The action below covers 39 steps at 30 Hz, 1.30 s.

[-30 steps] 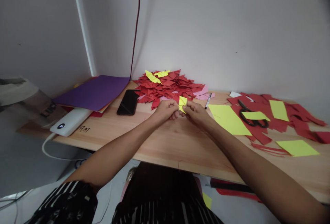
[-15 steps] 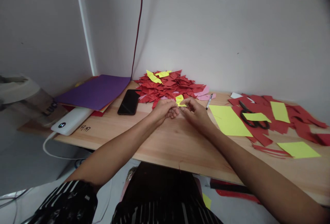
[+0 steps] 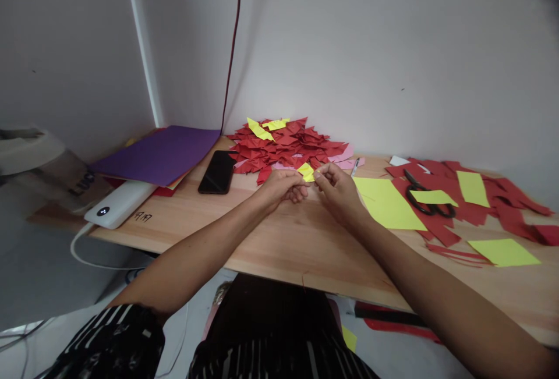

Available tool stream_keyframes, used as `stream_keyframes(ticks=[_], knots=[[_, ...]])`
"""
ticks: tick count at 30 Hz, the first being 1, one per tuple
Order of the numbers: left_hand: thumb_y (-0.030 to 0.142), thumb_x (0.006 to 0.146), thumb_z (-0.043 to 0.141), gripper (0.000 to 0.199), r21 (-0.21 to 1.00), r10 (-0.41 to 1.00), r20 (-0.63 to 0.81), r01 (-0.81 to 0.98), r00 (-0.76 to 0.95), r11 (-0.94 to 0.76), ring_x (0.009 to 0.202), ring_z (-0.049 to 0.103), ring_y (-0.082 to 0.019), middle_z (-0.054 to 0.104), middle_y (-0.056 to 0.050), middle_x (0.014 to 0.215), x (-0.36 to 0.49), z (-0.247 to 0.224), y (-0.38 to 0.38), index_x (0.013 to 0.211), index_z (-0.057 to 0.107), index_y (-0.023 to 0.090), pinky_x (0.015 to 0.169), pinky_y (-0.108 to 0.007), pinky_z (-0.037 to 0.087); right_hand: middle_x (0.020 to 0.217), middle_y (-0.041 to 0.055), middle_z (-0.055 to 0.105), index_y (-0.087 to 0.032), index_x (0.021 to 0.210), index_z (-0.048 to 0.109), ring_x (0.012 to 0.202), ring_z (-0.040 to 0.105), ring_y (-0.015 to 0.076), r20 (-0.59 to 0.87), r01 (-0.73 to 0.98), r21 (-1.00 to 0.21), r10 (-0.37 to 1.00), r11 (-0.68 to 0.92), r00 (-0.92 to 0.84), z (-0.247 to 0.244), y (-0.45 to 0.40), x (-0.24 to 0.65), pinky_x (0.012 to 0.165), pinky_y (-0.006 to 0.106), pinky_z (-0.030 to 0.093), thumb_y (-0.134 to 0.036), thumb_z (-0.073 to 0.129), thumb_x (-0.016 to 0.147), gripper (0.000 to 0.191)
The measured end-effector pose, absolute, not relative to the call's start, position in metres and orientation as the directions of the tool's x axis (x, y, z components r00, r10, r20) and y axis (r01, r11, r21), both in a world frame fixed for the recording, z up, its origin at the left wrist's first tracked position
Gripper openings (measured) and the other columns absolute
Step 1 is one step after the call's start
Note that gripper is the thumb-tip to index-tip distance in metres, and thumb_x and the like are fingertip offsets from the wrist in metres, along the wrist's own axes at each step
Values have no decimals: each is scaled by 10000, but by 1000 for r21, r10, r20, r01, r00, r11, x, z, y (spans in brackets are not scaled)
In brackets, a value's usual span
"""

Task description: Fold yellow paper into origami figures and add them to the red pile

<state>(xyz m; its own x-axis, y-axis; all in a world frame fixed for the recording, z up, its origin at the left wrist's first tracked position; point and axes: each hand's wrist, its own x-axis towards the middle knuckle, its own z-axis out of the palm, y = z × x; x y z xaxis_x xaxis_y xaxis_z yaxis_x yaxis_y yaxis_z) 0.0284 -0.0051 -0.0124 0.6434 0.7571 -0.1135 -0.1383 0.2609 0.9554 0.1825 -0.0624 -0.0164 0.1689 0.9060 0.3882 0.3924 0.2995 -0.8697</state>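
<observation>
Between my two hands is a small folded piece of yellow paper (image 3: 307,172), raised just above the wooden table. My left hand (image 3: 283,187) pinches its left side, the other fingers curled under. On the opposite edge, my right hand (image 3: 334,188) grips the paper between thumb and fingertips. Right behind them lies a heap of folded red paper pieces (image 3: 283,149), with two folded yellow pieces (image 3: 261,130) on top and some pink ones at its foot. A large yellow sheet (image 3: 388,204) lies right of my right hand.
Black scissors (image 3: 425,201) rest among red paper scraps (image 3: 474,213) and yellow squares (image 3: 504,252) at the right. A pen (image 3: 355,167) lies near the heap. To the left are a black phone (image 3: 217,172), purple sheets (image 3: 159,155) and a white power bank (image 3: 120,203) with a cable.
My right hand has shifted slightly right and its fingers have closed on the paper's right edge. The yellow piece is turned and shows more of its face. My left hand keeps its pinch.
</observation>
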Motion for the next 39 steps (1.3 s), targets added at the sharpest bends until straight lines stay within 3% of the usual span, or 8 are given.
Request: stream_keyframes(ticks=[5,12,20,24,30,35,39], knots=[[98,783,507,113,986,782,-44,-100,622,135,433,552,-65,635,-28,572,31,-13,-8,691,573,100,446,-168,437,687,-28,503,-200,789,506,621,452,126,386,500,-826,908,260,165,-14,-65,185,614,270,352,-307,531,863,133],[126,774,608,67,998,790,53,-9,610,-60,455,553,-59,634,-19,580,32,-20,-7,731,561,105,469,-162,449,691,-25,531,-202,802,513,629,473,132,377,568,-789,915,234,146,-15,-64,187,611,268,355,-314,508,873,133],[185,841,562,194,993,763,84,7,641,-115,461,547,-45,627,-27,581,31,-22,-8,674,590,90,478,-147,441,683,-23,517,-204,784,509,620,450,135,413,600,-758,900,257,136,-17,-64,186,595,272,345,-308,496,864,132],[167,834,559,131,990,774,87,33,627,-138,478,560,-55,645,-29,623,32,-21,-10,725,589,102,498,-162,454,667,-25,496,-210,773,490,613,441,139,419,611,-749,897,255,139,-18,-62,187,588,277,339,-300,489,860,125],[215,853,542,236,933,753,210,101,623,-344,508,552,-67,631,-28,596,30,-17,-16,649,602,113,535,-170,430,666,-27,476,-216,762,461,613,439,140,413,619,-744,901,253,129,-17,-61,188,580,279,330,-276,493,852,113],[212,871,489,282,906,748,223,151,624,-396,518,551,-84,621,-26,575,28,-12,-20,632,609,124,555,-185,421,666,-30,470,-217,763,455,614,435,139,410,627,-739,903,246,130,-13,-62,187,579,278,328,-273,491,851,111],[217,838,538,177,886,764,250,178,595,-429,522,550,-82,627,-9,600,29,-15,-18,679,558,141,531,-178,398,661,-28,480,-216,753,456,608,436,138,409,640,-732,902,234,138,-13,-63,186,576,276,328,-275,495,848,118]])
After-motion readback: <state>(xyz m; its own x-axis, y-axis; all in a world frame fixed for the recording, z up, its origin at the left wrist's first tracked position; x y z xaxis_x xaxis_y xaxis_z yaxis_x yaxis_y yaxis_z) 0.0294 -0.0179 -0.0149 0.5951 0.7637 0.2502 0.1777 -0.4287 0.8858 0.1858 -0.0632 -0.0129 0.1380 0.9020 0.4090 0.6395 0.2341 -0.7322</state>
